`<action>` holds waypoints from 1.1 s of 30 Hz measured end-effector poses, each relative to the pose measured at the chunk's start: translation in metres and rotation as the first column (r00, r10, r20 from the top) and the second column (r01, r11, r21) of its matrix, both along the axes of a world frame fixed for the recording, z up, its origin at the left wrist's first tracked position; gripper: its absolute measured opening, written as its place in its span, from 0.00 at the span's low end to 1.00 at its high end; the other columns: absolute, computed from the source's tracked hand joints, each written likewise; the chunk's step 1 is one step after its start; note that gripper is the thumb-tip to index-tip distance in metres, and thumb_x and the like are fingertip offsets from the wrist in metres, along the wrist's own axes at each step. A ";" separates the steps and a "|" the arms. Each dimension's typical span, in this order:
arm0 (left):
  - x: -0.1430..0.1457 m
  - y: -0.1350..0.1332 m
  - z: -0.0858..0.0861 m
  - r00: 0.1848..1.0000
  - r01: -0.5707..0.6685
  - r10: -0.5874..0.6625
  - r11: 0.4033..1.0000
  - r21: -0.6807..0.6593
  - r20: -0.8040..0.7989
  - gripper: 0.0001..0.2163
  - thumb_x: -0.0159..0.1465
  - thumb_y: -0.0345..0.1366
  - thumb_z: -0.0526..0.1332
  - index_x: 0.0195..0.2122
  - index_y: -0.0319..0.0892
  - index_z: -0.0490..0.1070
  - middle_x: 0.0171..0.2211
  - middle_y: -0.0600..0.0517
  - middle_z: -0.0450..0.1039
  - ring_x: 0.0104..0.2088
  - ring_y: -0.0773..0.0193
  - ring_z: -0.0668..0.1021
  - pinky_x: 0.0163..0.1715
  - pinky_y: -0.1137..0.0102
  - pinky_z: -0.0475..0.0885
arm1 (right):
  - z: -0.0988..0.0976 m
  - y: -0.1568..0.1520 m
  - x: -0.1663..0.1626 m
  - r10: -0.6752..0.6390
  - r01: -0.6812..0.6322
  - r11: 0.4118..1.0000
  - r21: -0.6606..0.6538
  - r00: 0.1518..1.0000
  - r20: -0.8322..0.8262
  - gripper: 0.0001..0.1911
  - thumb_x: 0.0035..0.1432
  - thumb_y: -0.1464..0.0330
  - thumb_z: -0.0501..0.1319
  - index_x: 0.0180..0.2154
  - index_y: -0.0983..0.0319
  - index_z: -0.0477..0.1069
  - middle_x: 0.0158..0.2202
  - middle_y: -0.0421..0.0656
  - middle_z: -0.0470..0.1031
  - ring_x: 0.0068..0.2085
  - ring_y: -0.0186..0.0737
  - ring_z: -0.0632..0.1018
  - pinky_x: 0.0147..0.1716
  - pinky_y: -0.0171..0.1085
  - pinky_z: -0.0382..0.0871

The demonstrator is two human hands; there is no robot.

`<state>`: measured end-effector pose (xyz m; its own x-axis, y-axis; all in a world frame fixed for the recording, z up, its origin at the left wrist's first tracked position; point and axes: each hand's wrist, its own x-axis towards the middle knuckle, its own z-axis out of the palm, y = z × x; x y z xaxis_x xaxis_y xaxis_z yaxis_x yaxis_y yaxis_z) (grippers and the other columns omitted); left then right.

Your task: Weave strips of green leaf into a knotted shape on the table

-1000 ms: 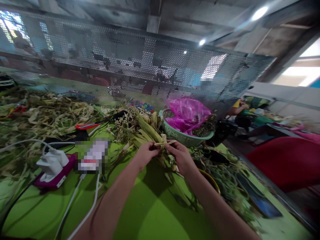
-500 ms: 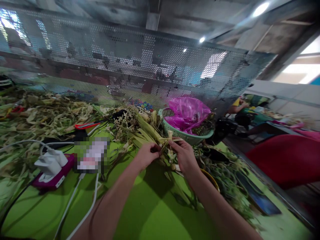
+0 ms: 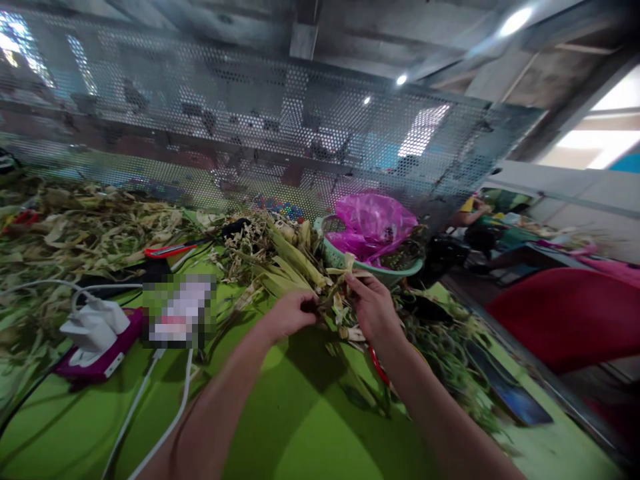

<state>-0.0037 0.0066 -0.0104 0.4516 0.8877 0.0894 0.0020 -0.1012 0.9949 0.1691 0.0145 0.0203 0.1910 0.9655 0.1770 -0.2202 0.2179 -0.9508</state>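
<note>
My right hand (image 3: pixel 374 308) is closed, thumb and fingers pinching a pale, knotted dried husk strip (image 3: pixel 349 262) whose end sticks up above the fingertips. To its left, my left hand (image 3: pixel 289 315) is curled shut at a greenish dried strip (image 3: pixel 327 305) that runs between the hands; its fingertips are partly hidden. Just beyond the left hand lie long yellow-green husk leaves (image 3: pixel 295 257). Under the right hand, more dry pieces (image 3: pixel 353 333) and part of a red ring-like handle (image 3: pixel 379 365) show on the green tabletop (image 3: pixel 280 413).
A green basket (image 3: pixel 345 259) holds a purple plastic bag (image 3: pixel 375 223). Dried leaves (image 3: pixel 90 217) are heaped at left, near an orange cutter (image 3: pixel 170 249). A purple power strip (image 3: pixel 113 353), cables and a blurred phone (image 3: pixel 186 310) lie at left; green plaits (image 3: pixel 445 353) and a dark phone-like slab (image 3: pixel 515 387) at right.
My hands have moved slightly apart, the right one drawing the pale strip a little to the right. The red handle under my right wrist has come into sight.
</note>
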 end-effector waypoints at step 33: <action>-0.002 0.003 0.009 0.963 -0.258 0.253 0.966 0.038 0.098 0.10 0.56 0.40 0.64 0.32 0.37 0.73 0.30 0.50 0.74 0.31 0.64 0.72 0.36 0.69 0.66 | -0.009 -0.011 -0.012 0.280 -0.278 0.959 -0.047 0.924 0.259 0.20 0.42 0.64 0.72 0.39 0.59 0.72 0.32 0.40 0.76 0.34 0.39 0.75 0.35 0.36 0.68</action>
<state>-0.0058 0.0093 -0.0011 0.1985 0.9657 0.1672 -0.0566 -0.1590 0.9856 0.1566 0.0035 0.0110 -0.1382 0.9749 0.1745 -0.0148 0.1742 -0.9846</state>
